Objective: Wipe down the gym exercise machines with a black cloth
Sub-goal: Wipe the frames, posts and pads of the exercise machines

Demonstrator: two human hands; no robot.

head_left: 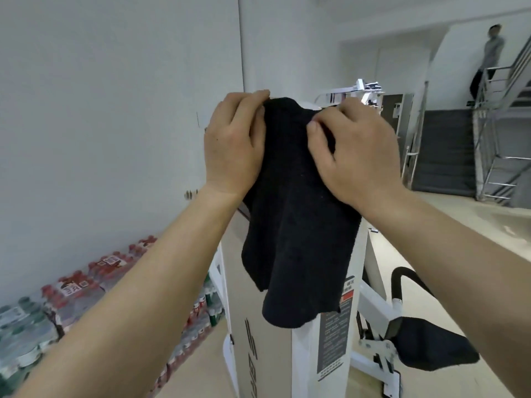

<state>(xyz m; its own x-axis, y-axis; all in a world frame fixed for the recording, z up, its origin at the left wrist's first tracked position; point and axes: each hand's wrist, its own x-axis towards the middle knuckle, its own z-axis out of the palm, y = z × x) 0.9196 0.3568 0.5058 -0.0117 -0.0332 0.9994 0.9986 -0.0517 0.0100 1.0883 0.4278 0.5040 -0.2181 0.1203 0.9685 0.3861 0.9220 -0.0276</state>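
A black cloth [298,231] hangs in front of me, held up by its top edge. My left hand [234,145] pinches the cloth's upper left corner. My right hand [356,153] grips the upper right part, fingers curled into the fabric. Behind and below the cloth stands a white exercise machine [319,354] with a tall white column, a label panel and a black padded seat [431,346] at the lower right. The cloth's lower edge drapes over the front of the column and hides its upper part.
Shrink-wrapped packs of water bottles [71,308] line the floor along the white wall at the left. A metal staircase [500,133] rises at the right, with a person [488,58] on it. Another white machine [359,93] stands further back.
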